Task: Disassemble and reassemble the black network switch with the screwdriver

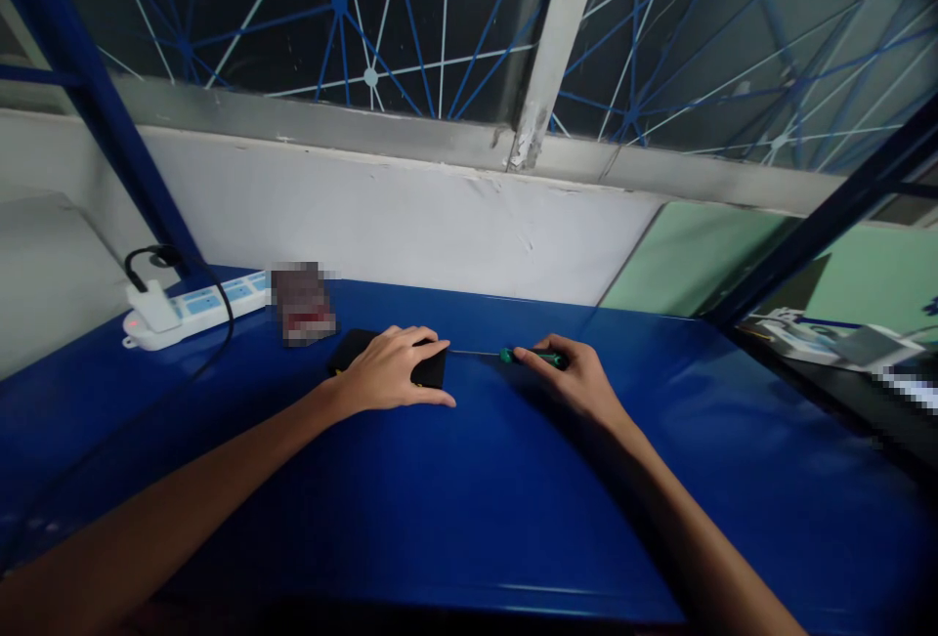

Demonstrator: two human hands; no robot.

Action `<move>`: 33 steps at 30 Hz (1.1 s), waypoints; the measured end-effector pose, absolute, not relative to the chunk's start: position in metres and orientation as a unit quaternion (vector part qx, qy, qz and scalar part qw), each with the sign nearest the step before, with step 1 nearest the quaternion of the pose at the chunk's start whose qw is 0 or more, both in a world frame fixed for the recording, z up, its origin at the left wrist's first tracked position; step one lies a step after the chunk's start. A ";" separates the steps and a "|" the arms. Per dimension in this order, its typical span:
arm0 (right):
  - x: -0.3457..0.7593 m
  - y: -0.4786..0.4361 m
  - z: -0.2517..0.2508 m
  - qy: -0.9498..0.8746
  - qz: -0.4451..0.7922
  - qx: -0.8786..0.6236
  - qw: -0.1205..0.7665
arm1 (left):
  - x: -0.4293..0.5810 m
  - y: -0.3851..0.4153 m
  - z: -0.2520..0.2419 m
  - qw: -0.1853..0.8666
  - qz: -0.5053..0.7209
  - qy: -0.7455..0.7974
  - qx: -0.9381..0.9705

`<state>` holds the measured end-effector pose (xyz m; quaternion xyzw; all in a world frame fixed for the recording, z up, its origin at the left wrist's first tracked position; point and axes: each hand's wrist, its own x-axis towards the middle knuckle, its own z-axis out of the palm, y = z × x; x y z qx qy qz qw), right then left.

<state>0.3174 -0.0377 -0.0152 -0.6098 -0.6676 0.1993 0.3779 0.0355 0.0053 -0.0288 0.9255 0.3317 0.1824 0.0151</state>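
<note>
A flat black case point(432, 374) with small yellow marks along its near edge lies on the blue table. My left hand point(388, 367) is laid over it from above, fingers across the top and thumb at the near right side, holding it. To the right, my right hand point(572, 372) is closed around the green handle of a screwdriver point(507, 356). Its thin metal shaft points left, and the tip reaches the right end of the case, by my left fingertips. Whether the tip sits in a screw or only touches the case is too small to tell.
Behind and left of the case stands a blurred-out packet point(302, 304). A white power strip point(220, 304) with a black cable point(233, 309) lies at the back left. Blue frame posts rise on both sides, and papers and devices point(828, 343) lie at the right.
</note>
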 end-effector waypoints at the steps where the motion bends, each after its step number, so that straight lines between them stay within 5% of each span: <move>1: 0.316 -0.039 -0.014 -0.663 0.186 -0.627 0.365 | 0.035 0.005 -0.029 0.015 0.183 0.331 0.925; 33: 0.315 -0.039 -0.015 -0.610 0.398 -0.520 0.446 | 0.033 0.004 -0.025 0.026 0.155 0.348 0.924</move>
